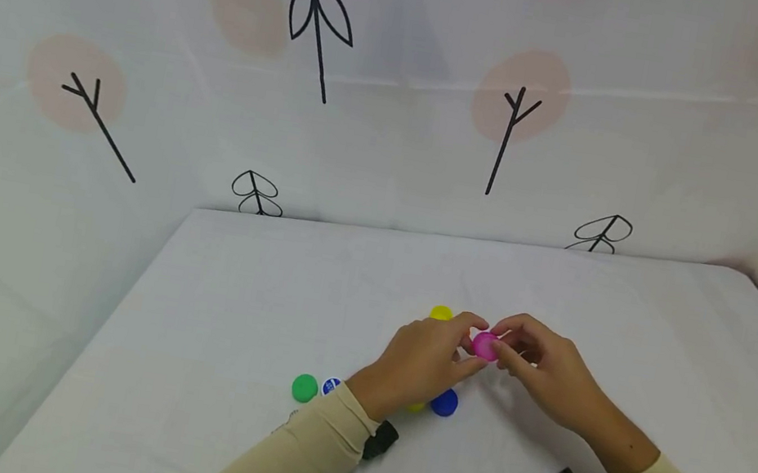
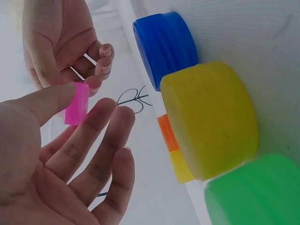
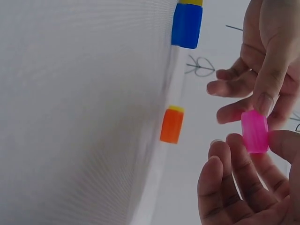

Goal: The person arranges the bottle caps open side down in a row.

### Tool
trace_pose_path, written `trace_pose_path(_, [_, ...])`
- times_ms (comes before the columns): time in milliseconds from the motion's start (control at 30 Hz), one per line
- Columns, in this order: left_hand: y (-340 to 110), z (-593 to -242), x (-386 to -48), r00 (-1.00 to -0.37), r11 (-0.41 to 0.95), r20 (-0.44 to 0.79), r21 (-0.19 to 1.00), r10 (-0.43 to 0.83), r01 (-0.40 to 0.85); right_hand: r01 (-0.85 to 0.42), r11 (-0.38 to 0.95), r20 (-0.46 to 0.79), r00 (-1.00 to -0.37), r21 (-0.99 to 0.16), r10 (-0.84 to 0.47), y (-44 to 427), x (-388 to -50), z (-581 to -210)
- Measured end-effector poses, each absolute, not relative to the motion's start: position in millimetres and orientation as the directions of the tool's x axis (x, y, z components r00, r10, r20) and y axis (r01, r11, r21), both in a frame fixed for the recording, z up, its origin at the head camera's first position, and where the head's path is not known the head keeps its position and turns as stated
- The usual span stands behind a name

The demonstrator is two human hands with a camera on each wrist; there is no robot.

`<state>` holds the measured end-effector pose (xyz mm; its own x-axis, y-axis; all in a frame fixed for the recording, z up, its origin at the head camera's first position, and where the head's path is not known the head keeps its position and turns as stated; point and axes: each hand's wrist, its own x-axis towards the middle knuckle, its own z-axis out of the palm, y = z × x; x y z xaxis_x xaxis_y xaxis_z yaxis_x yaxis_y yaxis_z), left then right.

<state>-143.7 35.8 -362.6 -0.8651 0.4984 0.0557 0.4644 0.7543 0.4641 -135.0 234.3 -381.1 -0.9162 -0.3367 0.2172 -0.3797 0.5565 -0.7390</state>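
Observation:
Above the table, a pink bottle cap (image 1: 485, 346) is pinched between the fingertips of both hands. My left hand (image 1: 421, 359) holds its left side, with the thumb against the cap (image 2: 77, 104) in the left wrist view. From the other side, my right hand (image 1: 547, 371) grips it with thumb and fingers. Below the hands lie a blue cap (image 1: 444, 402) and a yellow cap (image 1: 416, 407), partly covered by the left wrist. Another yellow cap (image 1: 441, 313) is behind the left hand. An orange cap (image 3: 172, 125) stands near it, mostly hidden in the head view.
Left of the left forearm are a green cap (image 1: 304, 388) and a blue-and-white cap (image 1: 330, 386), partly covered by the sleeve. A white cloth covers the table (image 1: 229, 287). A patterned white curtain (image 1: 393, 148) hangs behind its far edge.

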Motion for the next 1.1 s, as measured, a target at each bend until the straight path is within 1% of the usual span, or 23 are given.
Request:
trace_pose_path(300, [33.6, -362.8, -145.4, -0.851, 0.732, 0.087, 0.470, 0.518, 0.494, -0.379, 0.587, 0.213, -0.918, -0.715, -0.334, 234.1, -135.6, -381.9])
trace_pose_path(500, [32.8, -362.2, -146.4, -0.854, 0.736, 0.082, 0.469, 0.515, 0.489, -0.389, 0.586, 0.223, -0.915, -0.711, -0.337, 233.1, -136.8, -381.5])
trace_pose_path(833, [31.1, -362.2, -147.1, -0.855, 0.741, 0.069, 0.466, 0.513, 0.483, -0.368, 0.567, 0.186, -0.917, -0.736, -0.354, 232.8, -136.8, -380.1])
trace_pose_path(1100, [32.0, -363.8, -145.5, -0.854, 0.740, 0.063, 0.468, 0.517, 0.483, -0.369, 0.579, 0.171, -0.914, -0.727, -0.368, 233.8, -135.7, -381.8])
